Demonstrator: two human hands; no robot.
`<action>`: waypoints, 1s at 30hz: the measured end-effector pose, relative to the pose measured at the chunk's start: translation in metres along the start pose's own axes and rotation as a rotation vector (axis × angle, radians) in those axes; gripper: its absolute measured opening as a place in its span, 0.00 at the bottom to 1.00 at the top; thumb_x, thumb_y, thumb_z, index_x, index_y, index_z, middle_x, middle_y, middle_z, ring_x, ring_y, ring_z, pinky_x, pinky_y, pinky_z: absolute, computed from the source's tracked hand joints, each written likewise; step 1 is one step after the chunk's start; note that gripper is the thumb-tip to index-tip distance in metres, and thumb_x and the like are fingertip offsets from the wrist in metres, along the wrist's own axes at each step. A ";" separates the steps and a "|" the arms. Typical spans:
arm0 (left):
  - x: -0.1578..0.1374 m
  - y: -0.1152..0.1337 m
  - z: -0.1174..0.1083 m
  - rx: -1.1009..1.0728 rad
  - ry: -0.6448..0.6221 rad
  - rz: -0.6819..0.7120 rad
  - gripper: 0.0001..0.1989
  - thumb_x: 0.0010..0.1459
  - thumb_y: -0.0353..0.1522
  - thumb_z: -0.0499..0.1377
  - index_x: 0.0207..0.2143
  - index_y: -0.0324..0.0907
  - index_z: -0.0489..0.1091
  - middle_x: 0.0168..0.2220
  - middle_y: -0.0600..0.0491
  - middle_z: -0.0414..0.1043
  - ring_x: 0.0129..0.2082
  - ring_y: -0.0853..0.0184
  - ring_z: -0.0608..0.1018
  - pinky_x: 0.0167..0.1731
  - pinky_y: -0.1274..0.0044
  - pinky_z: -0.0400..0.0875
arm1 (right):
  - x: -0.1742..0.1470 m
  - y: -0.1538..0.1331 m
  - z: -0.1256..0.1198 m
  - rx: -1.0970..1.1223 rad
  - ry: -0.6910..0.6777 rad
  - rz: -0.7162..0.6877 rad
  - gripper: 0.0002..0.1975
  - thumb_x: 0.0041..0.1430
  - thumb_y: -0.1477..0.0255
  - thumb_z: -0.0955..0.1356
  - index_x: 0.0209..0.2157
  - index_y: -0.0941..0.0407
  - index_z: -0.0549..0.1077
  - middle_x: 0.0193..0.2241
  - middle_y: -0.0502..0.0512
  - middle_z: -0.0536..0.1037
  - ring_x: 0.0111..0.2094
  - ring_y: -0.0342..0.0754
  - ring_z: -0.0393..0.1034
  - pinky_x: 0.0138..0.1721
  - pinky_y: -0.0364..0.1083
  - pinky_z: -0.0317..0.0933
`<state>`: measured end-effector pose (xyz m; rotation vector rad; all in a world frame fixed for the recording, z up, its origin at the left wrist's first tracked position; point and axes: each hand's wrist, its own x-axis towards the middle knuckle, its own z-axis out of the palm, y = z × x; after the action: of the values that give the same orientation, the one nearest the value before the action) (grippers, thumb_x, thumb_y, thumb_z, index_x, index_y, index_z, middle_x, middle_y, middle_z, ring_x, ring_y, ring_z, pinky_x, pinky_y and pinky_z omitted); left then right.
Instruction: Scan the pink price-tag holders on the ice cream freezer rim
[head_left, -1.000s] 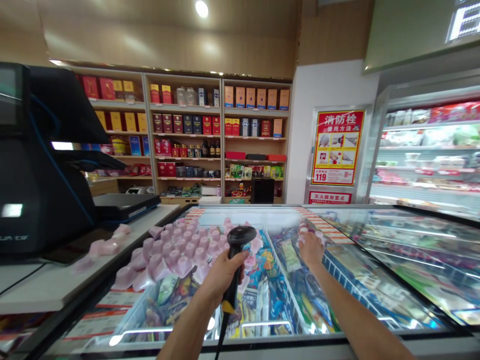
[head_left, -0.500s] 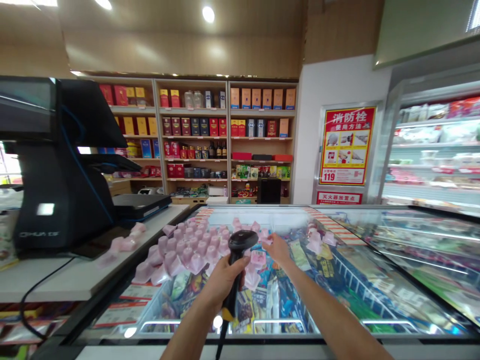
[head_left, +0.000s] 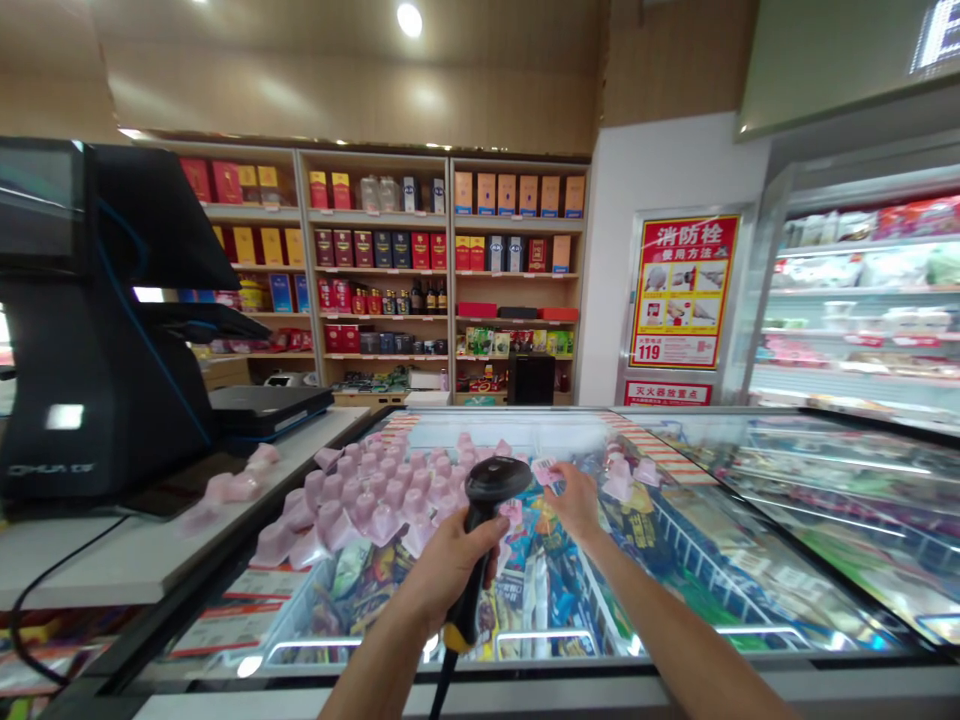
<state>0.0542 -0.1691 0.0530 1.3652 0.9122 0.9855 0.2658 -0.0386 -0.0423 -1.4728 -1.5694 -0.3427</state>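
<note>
In the middle of the view my left hand (head_left: 454, 555) is wrapped round the handle of a black barcode scanner (head_left: 496, 482), held upright with its cable hanging down. To its right, my right hand (head_left: 576, 502) pinches a small pink plastic cup (head_left: 553, 473) whose barcode label faces up towards me. The held cup is close to the scanner's head and apart from it. Many similar pink cups (head_left: 367, 490) stand crowded on the freezer's glass top (head_left: 487, 425), left of the scanner. Another pink cup (head_left: 513, 513) is partly hidden behind my left hand.
A few pink cups (head_left: 619, 478) sit to the right on the glass, and more (head_left: 225, 488) on the counter (head_left: 97, 560) at left. A black checkout terminal (head_left: 90, 330) stands there. Shelves of boxed goods (head_left: 382, 250) line the back; a refrigerated case (head_left: 862, 290) is at right.
My right hand has lifted a pink cup up and right, turning its label towards me. My left hand still grips the scanner, which sits slightly further right. The view has shifted a little.
</note>
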 end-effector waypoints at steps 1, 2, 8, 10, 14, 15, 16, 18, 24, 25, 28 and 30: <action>0.001 0.000 0.000 -0.001 -0.005 0.001 0.12 0.47 0.39 0.54 0.21 0.40 0.57 0.13 0.60 0.59 0.14 0.76 0.62 0.17 0.81 0.56 | 0.000 0.000 -0.001 -0.001 0.000 0.006 0.11 0.43 0.73 0.61 0.33 0.57 0.66 0.34 0.55 0.74 0.37 0.49 0.66 0.40 0.46 0.49; 0.001 0.000 0.001 0.001 -0.007 0.004 0.12 0.47 0.39 0.54 0.21 0.40 0.57 0.13 0.60 0.59 0.14 0.76 0.62 0.17 0.81 0.56 | 0.000 0.000 -0.002 -0.003 0.000 0.011 0.11 0.43 0.73 0.61 0.33 0.57 0.67 0.33 0.55 0.74 0.37 0.48 0.65 0.40 0.46 0.49; 0.004 0.002 0.004 0.029 -0.003 0.015 0.12 0.47 0.39 0.54 0.21 0.40 0.58 0.13 0.60 0.60 0.14 0.76 0.62 0.18 0.82 0.56 | 0.001 0.005 -0.008 -0.052 -0.012 0.053 0.12 0.44 0.72 0.62 0.34 0.57 0.67 0.33 0.55 0.74 0.37 0.49 0.65 0.40 0.46 0.48; 0.005 0.002 0.004 0.008 0.020 0.002 0.12 0.46 0.39 0.55 0.20 0.40 0.58 0.14 0.60 0.60 0.14 0.76 0.63 0.17 0.82 0.56 | 0.002 0.011 -0.011 -0.090 -0.019 0.081 0.12 0.44 0.71 0.62 0.34 0.57 0.67 0.34 0.55 0.74 0.37 0.48 0.65 0.40 0.47 0.47; 0.004 0.000 -0.003 -0.003 0.071 -0.023 0.13 0.46 0.39 0.55 0.20 0.40 0.58 0.13 0.60 0.60 0.13 0.76 0.63 0.17 0.82 0.56 | 0.002 0.033 -0.023 -0.224 -0.068 0.147 0.11 0.44 0.72 0.62 0.33 0.57 0.67 0.34 0.55 0.74 0.38 0.49 0.65 0.41 0.49 0.46; 0.004 -0.001 -0.006 -0.005 0.080 -0.019 0.13 0.46 0.40 0.55 0.20 0.40 0.58 0.13 0.60 0.60 0.13 0.75 0.63 0.17 0.81 0.56 | 0.002 0.040 -0.026 -0.263 -0.082 0.161 0.11 0.45 0.72 0.62 0.33 0.57 0.67 0.33 0.55 0.74 0.38 0.50 0.65 0.41 0.49 0.46; 0.003 -0.001 -0.009 -0.008 0.089 -0.014 0.13 0.46 0.40 0.55 0.20 0.40 0.58 0.13 0.59 0.60 0.13 0.75 0.63 0.17 0.81 0.57 | 0.002 0.047 -0.028 -0.300 -0.092 0.173 0.10 0.45 0.72 0.62 0.33 0.57 0.67 0.33 0.56 0.74 0.38 0.50 0.65 0.41 0.50 0.46; 0.002 -0.003 -0.015 -0.009 0.113 -0.009 0.14 0.45 0.41 0.55 0.20 0.40 0.58 0.13 0.59 0.60 0.14 0.75 0.63 0.17 0.81 0.57 | 0.002 0.061 -0.032 -0.358 -0.097 0.208 0.11 0.46 0.71 0.62 0.33 0.57 0.67 0.33 0.57 0.73 0.38 0.51 0.65 0.40 0.51 0.47; -0.001 -0.006 -0.027 0.016 0.150 -0.042 0.14 0.44 0.41 0.56 0.19 0.40 0.58 0.14 0.59 0.61 0.14 0.76 0.63 0.17 0.82 0.56 | 0.005 0.066 -0.037 -0.401 0.038 0.317 0.14 0.45 0.69 0.63 0.36 0.58 0.68 0.42 0.63 0.68 0.43 0.57 0.61 0.41 0.53 0.49; -0.002 -0.007 -0.027 0.013 0.155 -0.043 0.14 0.44 0.41 0.56 0.19 0.40 0.59 0.14 0.59 0.61 0.14 0.76 0.63 0.17 0.82 0.57 | 0.005 0.058 -0.036 -0.358 0.058 0.293 0.15 0.44 0.70 0.63 0.37 0.57 0.68 0.43 0.63 0.67 0.44 0.58 0.59 0.41 0.54 0.49; -0.005 -0.007 -0.029 0.025 0.157 -0.033 0.14 0.44 0.42 0.56 0.19 0.40 0.59 0.14 0.59 0.62 0.14 0.75 0.64 0.17 0.81 0.57 | 0.001 0.023 -0.029 -0.042 -0.087 0.167 0.16 0.44 0.71 0.62 0.38 0.56 0.67 0.40 0.58 0.70 0.42 0.52 0.62 0.42 0.50 0.53; -0.008 -0.007 -0.030 0.034 0.166 -0.026 0.14 0.44 0.41 0.56 0.19 0.40 0.59 0.14 0.59 0.62 0.14 0.75 0.63 0.17 0.82 0.57 | -0.006 -0.003 -0.021 0.230 -0.303 0.083 0.18 0.45 0.70 0.62 0.41 0.56 0.65 0.35 0.54 0.73 0.36 0.48 0.66 0.39 0.47 0.56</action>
<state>0.0236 -0.1662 0.0455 1.3106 1.0728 1.0796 0.2714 -0.0580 -0.0346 -1.4511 -1.7130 0.1131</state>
